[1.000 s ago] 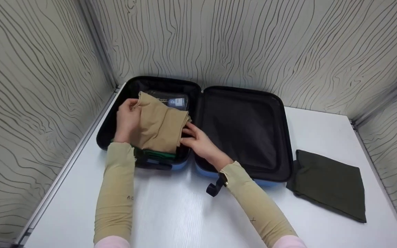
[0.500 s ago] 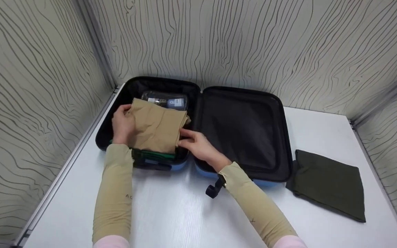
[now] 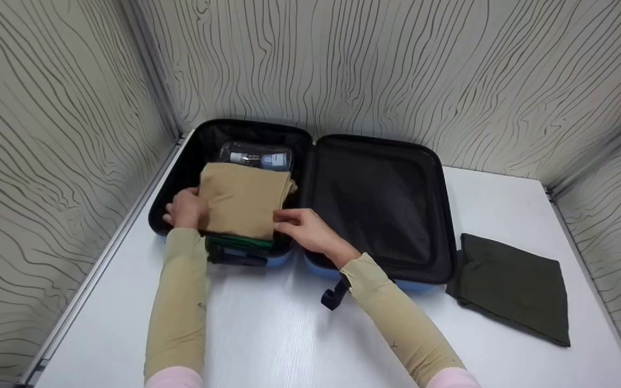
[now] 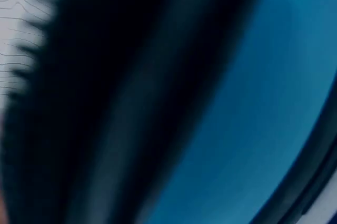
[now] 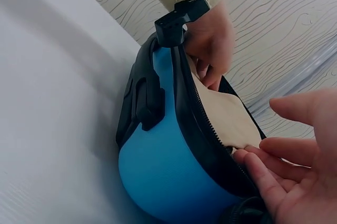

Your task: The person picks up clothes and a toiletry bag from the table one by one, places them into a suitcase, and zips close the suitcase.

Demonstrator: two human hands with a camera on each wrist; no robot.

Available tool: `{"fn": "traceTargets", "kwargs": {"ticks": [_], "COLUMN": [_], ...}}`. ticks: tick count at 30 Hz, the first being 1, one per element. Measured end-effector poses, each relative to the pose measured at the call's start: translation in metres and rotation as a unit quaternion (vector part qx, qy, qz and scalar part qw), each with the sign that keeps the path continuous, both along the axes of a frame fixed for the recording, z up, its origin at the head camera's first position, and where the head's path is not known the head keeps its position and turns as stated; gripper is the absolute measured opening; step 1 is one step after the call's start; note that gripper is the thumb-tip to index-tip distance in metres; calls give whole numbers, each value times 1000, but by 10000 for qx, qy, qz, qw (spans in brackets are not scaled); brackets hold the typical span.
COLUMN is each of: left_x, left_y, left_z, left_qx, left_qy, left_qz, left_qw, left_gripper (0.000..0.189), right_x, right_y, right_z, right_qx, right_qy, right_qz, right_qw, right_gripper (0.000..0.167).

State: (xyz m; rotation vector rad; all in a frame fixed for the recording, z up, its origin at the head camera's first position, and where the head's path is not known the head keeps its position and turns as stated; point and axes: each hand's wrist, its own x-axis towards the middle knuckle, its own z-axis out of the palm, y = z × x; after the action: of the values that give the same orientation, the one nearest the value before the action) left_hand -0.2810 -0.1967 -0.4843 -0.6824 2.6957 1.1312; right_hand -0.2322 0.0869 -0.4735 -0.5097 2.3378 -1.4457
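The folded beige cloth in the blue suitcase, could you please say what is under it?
Under the folded beige cloth, folded green fabric shows along the near edge; anything else there is covered.

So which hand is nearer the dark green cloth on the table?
The right hand: its grip is on the side of the tan cloth facing the dark green cloth. The left hand is farther off, at the tan cloth's opposite side.

Forearms point(image 3: 181, 307) extended forward; left hand point(image 3: 185, 209) with fingers downward, right hand point(image 3: 310, 230) reaching leftward
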Motion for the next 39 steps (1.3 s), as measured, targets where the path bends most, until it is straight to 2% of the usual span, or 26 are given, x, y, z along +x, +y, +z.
{"fn": "traceTargets", "kwargs": {"ticks": [4, 11, 18, 23, 30, 39], "left_x": [0, 4, 2, 0, 1, 0], "left_y": [0, 3, 10, 16, 20, 28], "left_z": [0, 4, 10, 13, 14, 21], "left_qx": [-6, 8, 32, 95, 34, 180], "left_qy": [-185, -141, 268, 535, 692, 1024], "left_qz": [-122, -69, 164, 101, 116, 81], "left_qw": [9998, 9999, 9995, 9985, 9975, 9945], "left_gripper": [53, 56, 62, 66, 73, 72], "right_x": [0, 2, 4, 7, 6, -1], "right_y": [0, -1, -2, -1, 7, 32], "right_z": [0, -1, -3, -4, 2, 9], "right_qx": [-23, -271, -468, -614, -946, -1110], "right_qy": [44, 21, 18, 176, 376, 486], "right_qz": [29, 31, -60, -160, -123, -759], "right_qw": [10000, 9996, 9989, 9978, 9947, 9897], "right_gripper": [42, 43, 41, 41, 44, 47]}}
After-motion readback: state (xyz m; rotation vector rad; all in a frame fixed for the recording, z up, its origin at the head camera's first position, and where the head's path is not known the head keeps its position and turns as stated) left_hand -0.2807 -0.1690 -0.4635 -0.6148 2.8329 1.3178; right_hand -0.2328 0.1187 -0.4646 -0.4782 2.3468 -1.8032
